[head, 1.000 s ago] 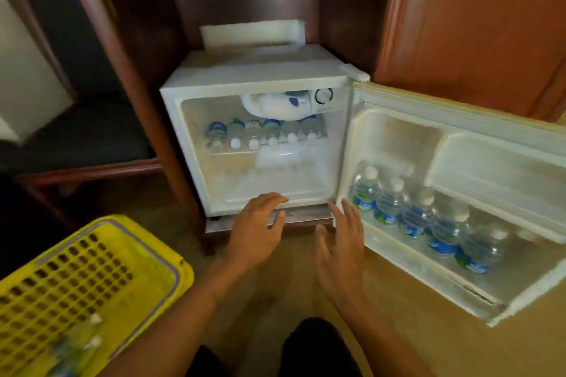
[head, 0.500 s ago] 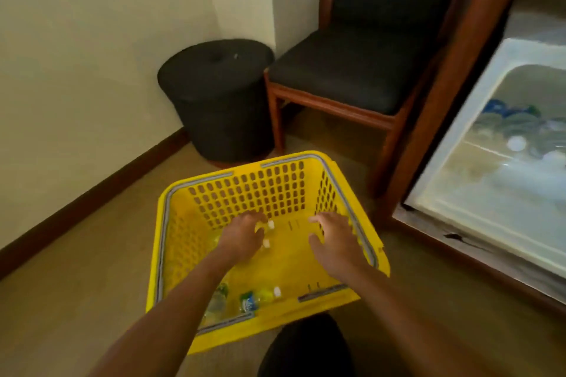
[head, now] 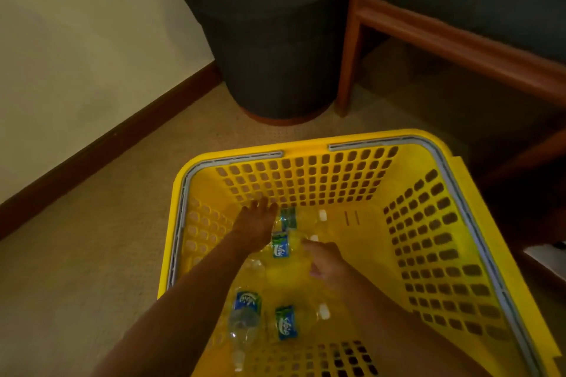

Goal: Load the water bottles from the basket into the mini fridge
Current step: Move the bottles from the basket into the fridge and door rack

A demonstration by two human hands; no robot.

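**Inside the basket, both hands closing on the far bottles**

Down in the yellow basket (head: 435, 223), I am reaching my left hand (head: 255, 225), fingers spread, over the far bottle (head: 289, 219). My right hand (head: 326, 263) is curling around the middle bottle (head: 280, 248), lying crosswise, caps toward the basket's right wall. Two near bottles (head: 245, 312) are waiting beneath my forearms.

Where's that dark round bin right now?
In the head view, the dark round bin stands top centre against the wall, behind the yellow basket and left of the wooden chair.
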